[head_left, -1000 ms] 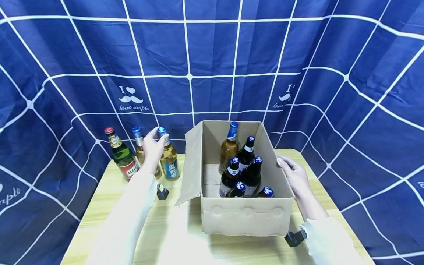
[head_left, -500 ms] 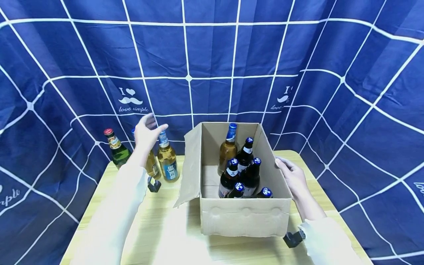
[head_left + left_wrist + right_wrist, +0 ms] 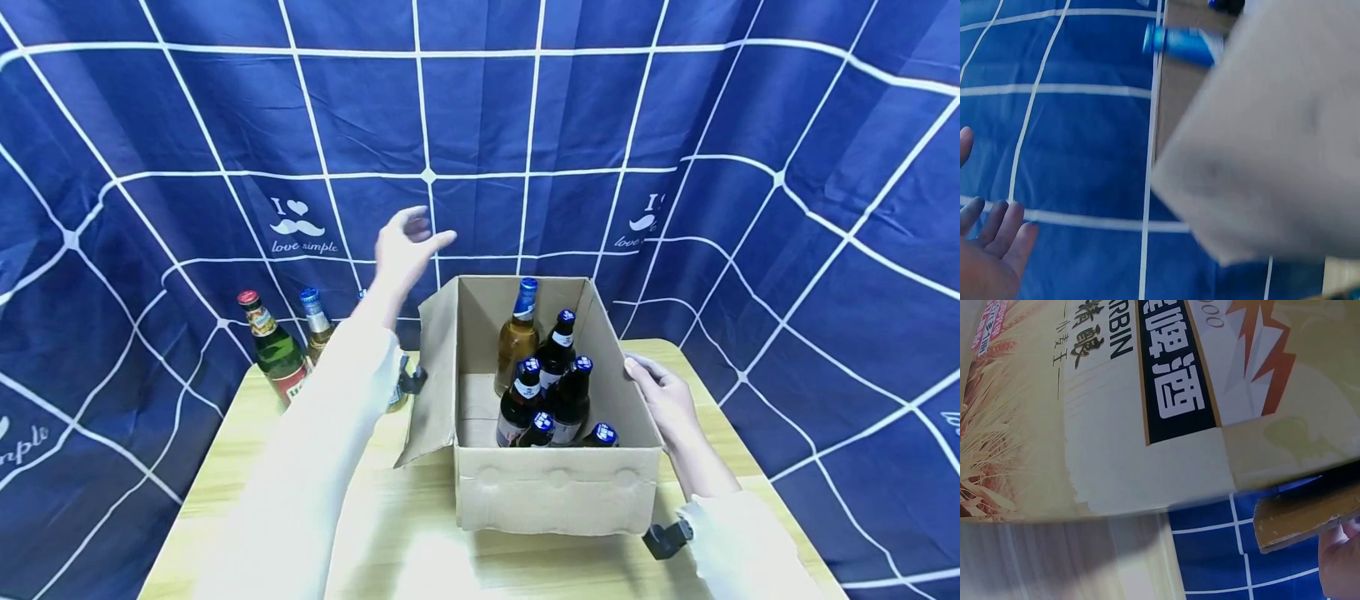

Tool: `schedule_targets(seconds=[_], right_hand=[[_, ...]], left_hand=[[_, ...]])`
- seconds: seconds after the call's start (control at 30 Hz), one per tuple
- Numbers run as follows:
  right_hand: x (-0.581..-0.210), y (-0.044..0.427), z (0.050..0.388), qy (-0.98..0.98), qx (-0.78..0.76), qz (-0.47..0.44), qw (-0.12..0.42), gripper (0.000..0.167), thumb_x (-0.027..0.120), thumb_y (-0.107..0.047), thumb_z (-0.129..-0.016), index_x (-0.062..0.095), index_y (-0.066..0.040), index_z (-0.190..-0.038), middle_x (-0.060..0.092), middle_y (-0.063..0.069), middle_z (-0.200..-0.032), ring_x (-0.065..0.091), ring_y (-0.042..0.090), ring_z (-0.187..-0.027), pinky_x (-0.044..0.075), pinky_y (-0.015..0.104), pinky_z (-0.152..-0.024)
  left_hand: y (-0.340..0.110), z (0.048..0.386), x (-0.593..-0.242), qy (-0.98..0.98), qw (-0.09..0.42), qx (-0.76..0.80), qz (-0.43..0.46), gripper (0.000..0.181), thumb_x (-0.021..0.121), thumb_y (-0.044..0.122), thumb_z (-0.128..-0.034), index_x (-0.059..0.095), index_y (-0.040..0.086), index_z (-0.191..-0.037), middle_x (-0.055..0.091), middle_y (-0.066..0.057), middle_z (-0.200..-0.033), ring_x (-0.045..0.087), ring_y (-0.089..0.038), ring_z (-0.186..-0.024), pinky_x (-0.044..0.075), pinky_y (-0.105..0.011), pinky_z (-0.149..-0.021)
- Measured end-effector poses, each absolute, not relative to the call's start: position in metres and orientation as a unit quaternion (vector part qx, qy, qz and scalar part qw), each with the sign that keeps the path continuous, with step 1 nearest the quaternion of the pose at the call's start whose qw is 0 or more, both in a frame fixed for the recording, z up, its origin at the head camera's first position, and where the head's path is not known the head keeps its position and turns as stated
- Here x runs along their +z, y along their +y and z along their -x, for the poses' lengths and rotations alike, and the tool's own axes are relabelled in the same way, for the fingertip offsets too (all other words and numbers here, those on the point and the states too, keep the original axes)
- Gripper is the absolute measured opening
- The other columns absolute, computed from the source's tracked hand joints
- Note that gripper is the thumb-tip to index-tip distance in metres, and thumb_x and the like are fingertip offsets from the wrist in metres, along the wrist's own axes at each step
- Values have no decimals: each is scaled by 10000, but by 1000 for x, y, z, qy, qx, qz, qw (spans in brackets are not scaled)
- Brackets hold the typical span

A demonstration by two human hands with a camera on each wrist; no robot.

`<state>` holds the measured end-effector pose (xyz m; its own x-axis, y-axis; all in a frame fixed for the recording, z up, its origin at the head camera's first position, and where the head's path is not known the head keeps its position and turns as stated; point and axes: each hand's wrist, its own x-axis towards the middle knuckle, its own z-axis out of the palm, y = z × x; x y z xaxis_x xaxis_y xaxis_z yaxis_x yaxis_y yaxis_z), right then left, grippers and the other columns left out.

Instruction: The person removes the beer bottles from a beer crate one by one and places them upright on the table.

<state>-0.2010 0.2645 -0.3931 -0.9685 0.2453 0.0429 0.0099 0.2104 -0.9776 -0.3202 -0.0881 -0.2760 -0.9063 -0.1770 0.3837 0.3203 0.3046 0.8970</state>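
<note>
Blue curtain (image 3: pixel 480 108), hands (image 3: pixel 405 250) (image 3: pixel 667 404) flanking box (image 3: pixel 555 496), bottles (image 3: pixel 519 408) inside

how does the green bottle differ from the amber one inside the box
The green bottle has a red cap, the amber bottle a blue one. The green bottle's neck label is yellowish, the amber bottle's blue. The green bottle stands on the table, the amber bottle inside the box. Both are capped.
</note>
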Motion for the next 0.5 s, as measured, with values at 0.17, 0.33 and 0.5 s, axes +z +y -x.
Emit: schedule_targets(seconds=[0.17, 0.33, 0.5], right_hand=[[-394, 265, 202, -764, 634, 78, 89, 204, 631, -365, -917, 697, -251, -1072, 633, -213, -862, 614, 12, -779, 510, 190, -697], [-395, 267, 203, -767, 631, 80, 87, 266, 632, -372, -914, 691, -214, -1120, 629, -224, -871, 609, 6, -789, 506, 184, -703], [-394, 267, 203, -770, 628, 84, 80, 318, 624, -389, -915, 674, -194, -1162, 622, -224, -872, 609, 9, -784, 510, 192, -699]], left_hand=[[-51, 323, -275, -785, 180, -591, 56, 614, 823, 254, -747, 579, 62, -1277, 631, -152, -1183, 617, -238, -1055, 484, -265, -863], [-22, 323, -280, -806, 146, -570, 63, 601, 801, 286, -771, 574, 65, -1282, 634, -137, -1178, 607, -219, -1060, 474, -262, -870], [-3, 321, -291, -818, 108, -563, 52, 603, 786, 317, -786, 565, 74, -1292, 632, -109, -1187, 582, -212, -1084, 460, -290, -894]])
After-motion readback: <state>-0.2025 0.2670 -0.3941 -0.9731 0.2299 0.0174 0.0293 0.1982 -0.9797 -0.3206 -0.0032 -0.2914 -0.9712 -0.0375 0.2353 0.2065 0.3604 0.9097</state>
